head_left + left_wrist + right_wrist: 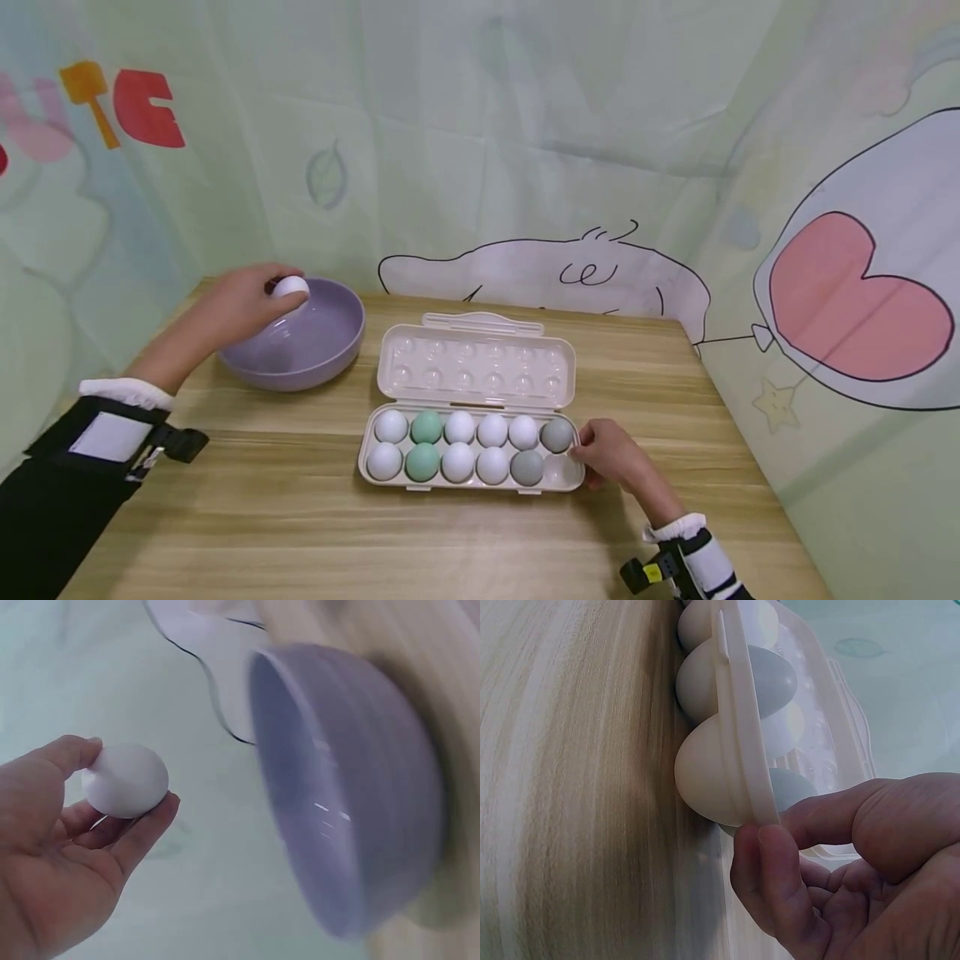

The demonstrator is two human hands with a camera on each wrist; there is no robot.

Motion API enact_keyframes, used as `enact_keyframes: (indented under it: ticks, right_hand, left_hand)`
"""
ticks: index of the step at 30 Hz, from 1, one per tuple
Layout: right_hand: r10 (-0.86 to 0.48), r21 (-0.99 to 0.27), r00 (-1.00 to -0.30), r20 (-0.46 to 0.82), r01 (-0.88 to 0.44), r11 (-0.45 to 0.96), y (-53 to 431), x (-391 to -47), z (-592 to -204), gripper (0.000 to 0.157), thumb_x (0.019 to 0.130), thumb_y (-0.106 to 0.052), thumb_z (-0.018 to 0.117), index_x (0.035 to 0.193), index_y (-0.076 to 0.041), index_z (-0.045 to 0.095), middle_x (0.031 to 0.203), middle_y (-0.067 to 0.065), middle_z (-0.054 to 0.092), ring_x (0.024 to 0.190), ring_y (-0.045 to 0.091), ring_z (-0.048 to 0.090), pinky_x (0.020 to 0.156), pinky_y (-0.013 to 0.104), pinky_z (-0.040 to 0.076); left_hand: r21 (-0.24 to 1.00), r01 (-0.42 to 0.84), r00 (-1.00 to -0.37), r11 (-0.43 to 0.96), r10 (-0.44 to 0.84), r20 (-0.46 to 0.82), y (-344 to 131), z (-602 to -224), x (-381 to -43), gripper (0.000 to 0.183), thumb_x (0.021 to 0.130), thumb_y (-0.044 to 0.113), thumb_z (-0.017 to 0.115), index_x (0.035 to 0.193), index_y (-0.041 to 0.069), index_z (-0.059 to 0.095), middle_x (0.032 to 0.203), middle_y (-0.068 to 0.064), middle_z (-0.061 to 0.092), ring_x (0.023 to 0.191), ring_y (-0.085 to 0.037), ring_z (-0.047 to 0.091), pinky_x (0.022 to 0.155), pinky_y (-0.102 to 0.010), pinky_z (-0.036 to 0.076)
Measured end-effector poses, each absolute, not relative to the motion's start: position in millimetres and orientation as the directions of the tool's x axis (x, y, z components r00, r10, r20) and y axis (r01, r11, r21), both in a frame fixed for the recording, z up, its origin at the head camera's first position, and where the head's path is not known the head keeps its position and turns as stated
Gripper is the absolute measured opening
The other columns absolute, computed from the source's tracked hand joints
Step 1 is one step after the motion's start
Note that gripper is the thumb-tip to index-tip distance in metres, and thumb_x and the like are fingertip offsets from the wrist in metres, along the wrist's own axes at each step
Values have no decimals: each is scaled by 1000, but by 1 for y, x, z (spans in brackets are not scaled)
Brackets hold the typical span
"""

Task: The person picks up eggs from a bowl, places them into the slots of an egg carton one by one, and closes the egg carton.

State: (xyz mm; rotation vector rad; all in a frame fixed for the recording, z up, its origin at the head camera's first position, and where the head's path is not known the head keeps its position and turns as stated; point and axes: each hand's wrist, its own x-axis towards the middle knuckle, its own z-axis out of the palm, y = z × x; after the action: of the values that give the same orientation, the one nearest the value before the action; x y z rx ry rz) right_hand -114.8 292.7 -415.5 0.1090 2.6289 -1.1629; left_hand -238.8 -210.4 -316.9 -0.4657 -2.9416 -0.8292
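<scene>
Above the purple bowl, my left hand pinches a white egg between thumb and fingers. In the left wrist view the egg is apart from the bowl's rim. My right hand pinches the right end of the egg carton, thumb on the rim and fingers below it in the right wrist view. The carton's lid stands open toward the wall. White eggs, two green eggs and two grey eggs fill its cups, except the front right cup, which holds none.
The carton and bowl stand on a wood-grain table, the bowl at the back left. A printed cloth hangs behind the table and along both sides, close to its edges.
</scene>
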Motion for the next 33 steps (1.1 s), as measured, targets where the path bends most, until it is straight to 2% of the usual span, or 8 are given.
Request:
enact_keyframes:
  ticks: [4,7,12,15,20,25,29,33]
  right_hand:
    - [-34,-718,-961,-273,180,672,293,-115,-416,13,90,5,68,82,2,59,69,13,59,48,15,56,46,29,53]
    - [-34,-719,-961,-274,181,671,293,-115,-415,12,90,5,68,82,2,59,69,13,59,48,15,56,46,29,53]
    - [-29,-715,-959,-281,189,673,294,-115,-416,13,90,5,68,82,2,59,69,13,59,47,15,56,46,29,53]
    - [-33,-716,-960,-277,183,673,294,-115,-416,13,90,5,69,83,2,59,69,13,59,47,15,56,46,29,53]
    - [-40,-717,-961,-275,177,674,294,-115,-416,14,90,4,69,83,2,58,68,13,60,47,15,56,46,30,53]
    - [-39,-719,-959,-280,182,671,295,-115,-417,14,90,4,69,82,1,58,66,13,60,46,14,56,45,29,53]
    - [-44,-722,-959,-279,179,669,296,-116,-418,13,90,4,68,82,1,58,66,13,60,46,14,56,45,29,53]
    - [-47,-719,-960,-276,174,673,296,-117,-418,13,90,4,68,82,1,58,66,14,60,46,14,56,45,29,53]
  left_hand:
    - [549,303,-953,779,259,157,-193,-295,-226,50,102,38,66,135,1,60,124,-24,64,109,-37,60,86,-53,50]
    - [591,310,-950,745,258,174,-178,-280,-215,51,100,41,68,135,4,61,125,-21,65,114,-34,59,88,-47,50]
    - [662,341,-939,668,280,202,-149,-260,-194,48,99,38,71,133,5,63,124,-18,66,113,-30,61,81,-23,49]
    - [706,373,-924,602,310,225,-130,-252,-181,45,99,33,73,132,4,64,122,-16,67,111,-28,64,79,-16,48]
    - [781,406,-897,475,372,240,-101,-241,-162,39,98,26,74,130,4,65,121,-12,68,109,-23,67,83,-17,52]
    - [829,432,-858,355,446,255,-72,-238,-149,35,97,20,75,127,4,66,119,-10,68,106,-20,68,86,-23,55]
    - [854,436,-833,282,486,265,-49,-242,-143,31,95,11,77,123,2,67,115,-11,68,102,-21,68,86,-27,57]
    - [869,438,-808,232,526,266,-26,-248,-136,32,92,9,79,121,1,68,112,-11,69,100,-22,69,86,-29,58]
